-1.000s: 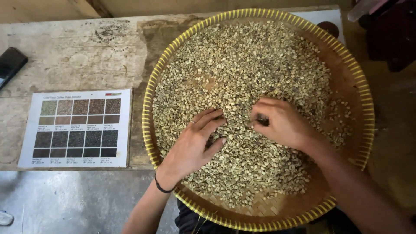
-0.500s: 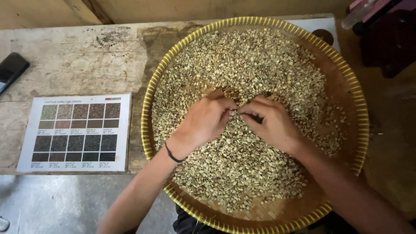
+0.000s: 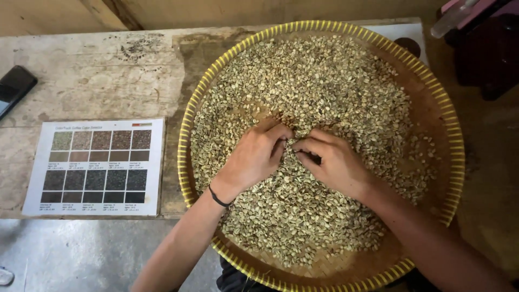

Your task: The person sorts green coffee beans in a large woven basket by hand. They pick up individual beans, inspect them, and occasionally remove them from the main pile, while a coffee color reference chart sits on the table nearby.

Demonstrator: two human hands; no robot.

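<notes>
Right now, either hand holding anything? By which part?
Cannot tell. The left hand and right hand rest fingertips-together on the pale beans in the woven tray; any pinched bean is hidden.

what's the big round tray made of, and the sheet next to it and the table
The round tray looks like woven bamboo or a similar plant strip: brown plaited base, rim bound in yellow and dark bands. The sheet seems to be printed paper, perhaps laminated, flat and white with a grid of colour swatches. The table appears to be bare, weathered wood: pale, stained, with visible grain and cracks.
</notes>
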